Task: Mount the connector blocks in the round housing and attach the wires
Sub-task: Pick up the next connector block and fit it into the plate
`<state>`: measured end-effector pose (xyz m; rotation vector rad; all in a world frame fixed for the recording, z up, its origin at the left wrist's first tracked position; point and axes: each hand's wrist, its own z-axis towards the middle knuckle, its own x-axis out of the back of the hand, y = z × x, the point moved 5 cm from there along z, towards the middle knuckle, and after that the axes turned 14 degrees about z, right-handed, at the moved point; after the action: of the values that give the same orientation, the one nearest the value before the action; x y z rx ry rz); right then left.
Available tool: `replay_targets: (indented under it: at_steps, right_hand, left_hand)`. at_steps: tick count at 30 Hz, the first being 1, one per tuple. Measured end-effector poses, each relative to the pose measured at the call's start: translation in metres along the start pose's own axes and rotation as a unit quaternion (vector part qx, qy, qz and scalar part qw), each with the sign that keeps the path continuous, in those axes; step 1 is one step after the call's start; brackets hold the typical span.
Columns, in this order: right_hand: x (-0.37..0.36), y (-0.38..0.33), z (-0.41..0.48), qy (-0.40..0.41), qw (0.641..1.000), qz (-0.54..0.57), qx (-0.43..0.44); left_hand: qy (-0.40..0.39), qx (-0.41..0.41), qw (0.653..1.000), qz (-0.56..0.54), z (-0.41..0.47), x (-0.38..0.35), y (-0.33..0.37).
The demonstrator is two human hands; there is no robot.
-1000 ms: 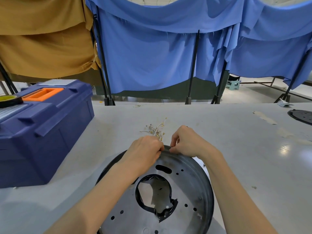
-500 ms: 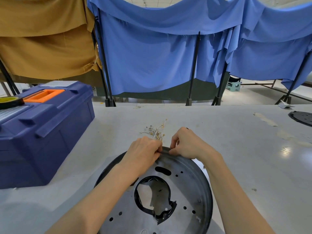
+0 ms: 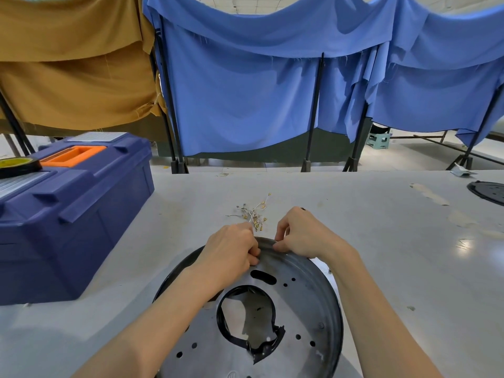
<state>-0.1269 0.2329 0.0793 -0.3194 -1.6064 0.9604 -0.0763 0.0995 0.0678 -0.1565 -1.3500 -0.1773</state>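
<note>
Head camera view, looking forward and down over a pale grey table point(image 3: 381, 241). On the left of the table sits a dark blue toolbox point(image 3: 71, 211) with an orange handle recess in its lid; a roll of yellow tape point(image 3: 17, 166) rests on the lid's left edge. Behind the table, blue cloth point(image 3: 245, 91) and mustard-brown cloth point(image 3: 73, 64) hang from black stands. At the far right edge of the table lies part of another dark round plate point(image 3: 488, 192). A small tangle of thin wires point(image 3: 255, 212) with gold-coloured terminals lies on the table just beyond the hands, apart from the housing.

The round housing point(image 3: 308, 304), a dark grey metal disc with a raised rim, lies near the bottom centre. Its inner face is turned up toward the camera, and its far edge appears lifted a little. Being round, it has no long axis. Its middle has a large irregular opening edged in black, with a slot and small holes around it.

Both forearms reach over the housing and cover part of its left and right sides. The left hand point(image 3: 231, 249) and right hand point(image 3: 305, 236) are curled at the far rim, close together, fingertips pinching the rim edge. Whether a connector block sits under the fingers cannot be told.
</note>
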Motion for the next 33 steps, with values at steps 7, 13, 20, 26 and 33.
replay_targets:
  at_steps: [7, 13, 20, 26, 33]
  right_hand:
    - [0.000, -0.001, -0.001, 0.002, 1.000, -0.007, 0.007]
    - [-0.001, -0.004, -0.008, -0.014, 1.000, 0.009, 0.006]
    - [-0.003, -0.002, -0.020, -0.006, 0.999, 0.011, -0.053]
    - [0.000, 0.010, -0.031, -0.011, 0.992, 0.048, -0.116]
    - [0.007, 0.001, -0.025, -0.055, 0.995, 0.025, -0.076]
  left_hand:
    - [-0.035, -0.005, 0.999, 0.007, -0.001, -0.002, -0.003]
    - [-0.049, -0.011, 0.999, -0.014, -0.001, 0.000, -0.004]
    - [-0.044, -0.055, 0.996, -0.054, -0.001, -0.001, 0.004]
    - [-0.031, -0.060, 0.987, -0.147, 0.000, 0.000, 0.017]
    - [-0.010, 0.008, 0.993, -0.114, -0.009, 0.010, 0.005]
